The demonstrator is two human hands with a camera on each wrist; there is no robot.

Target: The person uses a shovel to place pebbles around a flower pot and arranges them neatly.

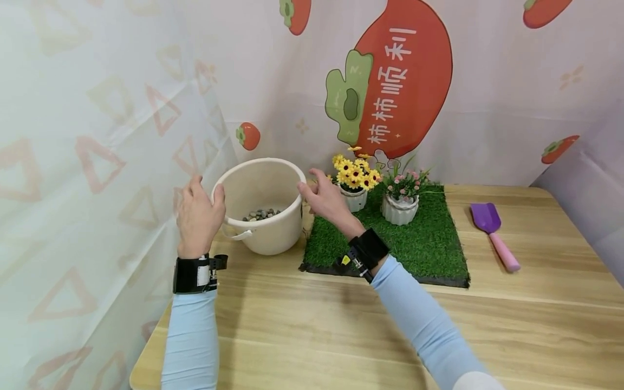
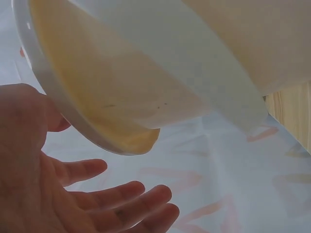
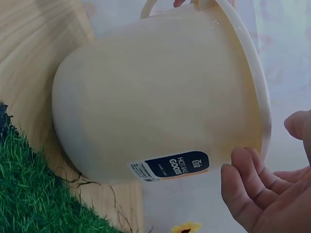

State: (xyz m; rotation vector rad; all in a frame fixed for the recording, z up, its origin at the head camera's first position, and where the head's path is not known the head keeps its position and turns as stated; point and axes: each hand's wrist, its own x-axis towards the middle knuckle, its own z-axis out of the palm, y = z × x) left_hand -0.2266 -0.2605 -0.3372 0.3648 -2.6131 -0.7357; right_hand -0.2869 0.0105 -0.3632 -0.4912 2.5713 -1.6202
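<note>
One wooden table (image 1: pixel 487 325). One grass mat (image 1: pixel 429 244) right of centre, carrying two flower pots: yellow blooms (image 1: pixel 355 181), pink blooms (image 1: pixel 402 197). One cream bucket (image 1: pixel 265 208) stands upright at the table's back left corner, just left of the mat; mouth up, long axis vertical, its handle hanging down at the front, small pebbles (image 1: pixel 260 214) inside. One purple scoop (image 1: pixel 494 233) lies well to the right, blade away. Two hands flank the rim: left hand (image 1: pixel 197 216) at the left side, thumb at the rim, fingers loosely spread; right hand (image 1: pixel 324 197) at the right side, fingers relaxed, fingertips (image 3: pixel 243 162) touching the rim, not gripping.
</note>
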